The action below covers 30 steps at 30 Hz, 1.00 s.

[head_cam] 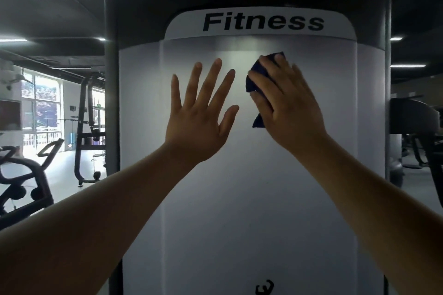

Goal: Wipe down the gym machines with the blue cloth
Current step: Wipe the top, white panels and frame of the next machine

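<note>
On the upper part of the white machine cover (239, 199), just under the band lettered "Fitness" (263, 22), the right hand (290, 108) presses the blue cloth (251, 84) against the panel. Its fingers lie fairly straight across the bunched cloth and hide most of it. Only dark folds show: above the fingertips, between two fingers at the left, and a corner below the hand. The palm side is out of sight, so how much cloth sits beneath it cannot be made out.

Just beside it, the left hand (199, 122) is raised with its fingers spread and straight, holding nothing. Whether it touches the cover or is held just off it is hard to tell.

The cover runs out of the frame at the bottom, where a black mark (265, 287) is cut off. Its dark top is lost in shadow. To the left, an exercise bike (21, 184) is partly cut by the frame edge, and a dark rack (86, 127) stands before bright, washed-out windows (43, 103). To the right, another dark machine (414, 115) is too dim to identify.
</note>
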{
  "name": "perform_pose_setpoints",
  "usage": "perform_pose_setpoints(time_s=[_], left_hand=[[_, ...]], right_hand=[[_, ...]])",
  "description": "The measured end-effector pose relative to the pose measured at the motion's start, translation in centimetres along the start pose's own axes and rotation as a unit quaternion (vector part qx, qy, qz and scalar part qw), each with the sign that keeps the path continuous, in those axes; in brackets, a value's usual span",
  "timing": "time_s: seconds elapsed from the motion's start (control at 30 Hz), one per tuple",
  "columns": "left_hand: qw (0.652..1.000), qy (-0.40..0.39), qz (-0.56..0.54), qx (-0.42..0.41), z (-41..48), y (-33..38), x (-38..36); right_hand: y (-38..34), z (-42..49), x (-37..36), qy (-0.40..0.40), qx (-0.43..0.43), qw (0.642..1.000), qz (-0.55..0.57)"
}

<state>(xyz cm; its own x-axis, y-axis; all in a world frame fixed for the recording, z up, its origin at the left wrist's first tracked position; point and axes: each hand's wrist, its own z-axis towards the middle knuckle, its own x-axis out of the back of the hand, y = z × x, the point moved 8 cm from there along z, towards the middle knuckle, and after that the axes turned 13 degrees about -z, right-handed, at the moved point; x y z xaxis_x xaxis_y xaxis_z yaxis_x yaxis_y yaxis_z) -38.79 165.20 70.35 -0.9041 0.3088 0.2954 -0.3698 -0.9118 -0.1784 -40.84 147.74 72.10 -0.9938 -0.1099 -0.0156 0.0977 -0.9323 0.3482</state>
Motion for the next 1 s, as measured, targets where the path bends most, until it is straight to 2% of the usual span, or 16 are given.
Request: perform_pose_setpoints(time_s=[0.03,0.13,0.2,0.27,0.37,0.4,0.43,0.53,0.6,0.67,0.77,0.8,0.83,0.93,1.0], left_hand=[[1.000,0.000,0.000,-0.001,0.0,0.0,0.0],[1.000,0.005,0.007,-0.001,0.0,0.0,-0.1],[1.000,0.007,0.008,-0.001,0.0,0.1,-0.1],[1.000,0.007,0.006,-0.002,-0.1,0.1,-0.2],[1.000,0.010,0.008,-0.002,-0.1,0.0,-0.1],[1.000,0.009,0.008,-0.002,-0.1,0.1,-0.1],[1.000,0.007,0.008,-0.002,-0.1,0.1,-0.2],[1.000,0.003,0.007,0.000,-0.1,0.1,-0.2],[1.000,0.003,0.011,0.002,-0.1,0.1,-0.1],[1.000,0.002,0.012,0.000,-0.1,0.1,-0.1],[1.000,-0.003,0.007,0.001,0.0,0.3,0.0],[1.000,-0.006,0.005,0.002,0.0,0.3,0.0],[1.000,-0.009,0.002,0.004,0.1,0.3,0.1],[1.000,-0.005,-0.006,0.007,0.8,1.0,0.5],[1.000,-0.006,-0.007,-0.015,1.4,2.8,0.3]], right_hand=[[1.1,-0.2,0.0,0.004,-0.008,1.000,-0.003],[6.4,-1.0,0.3,0.028,-0.192,0.979,0.055],[6.5,-1.3,0.3,0.027,-0.263,0.962,0.075],[3.8,-0.6,0.3,0.019,-0.208,0.976,0.065],[-0.7,-0.6,-0.2,0.000,0.021,1.000,0.014],[-0.6,-0.8,-0.3,-0.002,0.049,0.999,0.006],[0.4,-0.9,-0.2,0.001,0.029,1.000,0.008],[5.2,-1.6,0.1,0.014,-0.160,0.985,0.065],[5.6,-1.8,0.1,0.020,-0.232,0.969,0.083],[3.7,-1.3,0.0,0.013,-0.207,0.976,0.073],[1.3,-1.1,-0.3,-0.012,-0.036,0.999,0.024],[1.9,-1.2,-0.3,-0.014,-0.017,1.000,0.015],[3.3,-1.5,-0.2,-0.011,-0.039,0.999,0.020],[8.9,-3.0,0.0,0.017,-0.233,0.967,0.099],[8.9,-3.4,-0.2,0.015,-0.289,0.951,0.108]])
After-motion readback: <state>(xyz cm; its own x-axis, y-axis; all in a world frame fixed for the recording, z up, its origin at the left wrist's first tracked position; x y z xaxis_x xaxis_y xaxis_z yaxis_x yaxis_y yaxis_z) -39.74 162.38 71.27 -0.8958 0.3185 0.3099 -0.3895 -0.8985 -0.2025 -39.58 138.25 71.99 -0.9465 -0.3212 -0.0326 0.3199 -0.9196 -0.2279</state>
